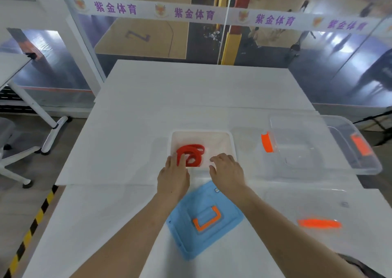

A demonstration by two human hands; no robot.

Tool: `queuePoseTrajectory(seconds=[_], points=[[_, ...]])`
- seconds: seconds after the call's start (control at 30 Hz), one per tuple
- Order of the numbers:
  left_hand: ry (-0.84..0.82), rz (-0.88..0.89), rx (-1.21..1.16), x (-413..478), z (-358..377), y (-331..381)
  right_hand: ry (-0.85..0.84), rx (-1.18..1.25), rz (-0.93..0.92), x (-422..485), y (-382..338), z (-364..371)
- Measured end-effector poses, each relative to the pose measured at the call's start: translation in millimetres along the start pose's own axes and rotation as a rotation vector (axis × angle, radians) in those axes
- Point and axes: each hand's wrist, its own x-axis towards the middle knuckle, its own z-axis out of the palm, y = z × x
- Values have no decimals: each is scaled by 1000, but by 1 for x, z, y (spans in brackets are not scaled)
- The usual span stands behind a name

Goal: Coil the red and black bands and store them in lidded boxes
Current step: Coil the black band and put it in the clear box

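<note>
A coiled red band (192, 153) lies inside a small white box (230, 142) at the middle of the white table. My left hand (174, 177) reaches over the box's near rim, and its fingertips touch the left side of the coil. My right hand (228, 171) hovers at the box's near right corner with its fingers spread and nothing in it. A blue lid (203, 220) with an orange handle lies flat on the table just in front of the box, between my forearms. No black band is in view.
A large clear box (318, 144) with orange latches stands at the right. Its clear lid (307, 205), with an orange latch (319, 223), lies nearer on the right. The table's left edge drops to a floor marked with yellow and black tape (31, 229).
</note>
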Motion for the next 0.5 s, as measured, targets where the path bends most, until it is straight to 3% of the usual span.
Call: queuePoseTrajectory(seconds=[0.3, 0.5], points=[[-120, 223, -2, -146, 10, 65, 69, -72, 159, -198, 34, -40], [-192, 350, 132, -204, 28, 124, 141, -71, 304, -308, 92, -45]])
